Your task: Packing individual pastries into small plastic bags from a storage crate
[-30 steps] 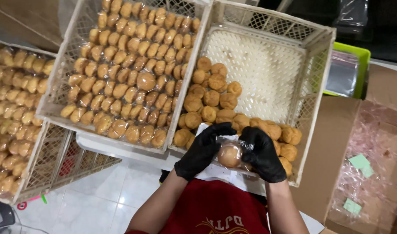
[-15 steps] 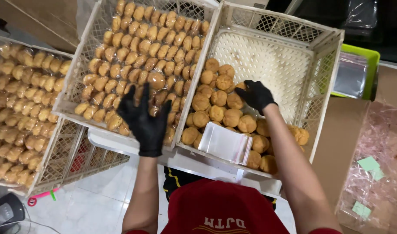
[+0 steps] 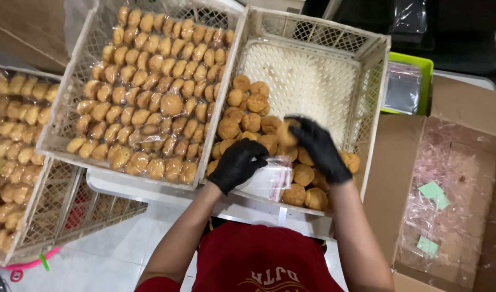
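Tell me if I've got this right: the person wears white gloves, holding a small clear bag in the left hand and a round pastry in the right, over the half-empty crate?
Not quite: the head view shows black gloves, not white. The rest stands: the left hand holds a small clear bag, the right hand a round pastry, over the half-empty crate.

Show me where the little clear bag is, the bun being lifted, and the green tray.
clear bag (image 3: 269, 178), head view, on its flat clear front near the red seal strip.
bun (image 3: 284, 135), head view, on its browned side left of the gloved right fingers.
green tray (image 3: 425, 67), head view, on its right rim.
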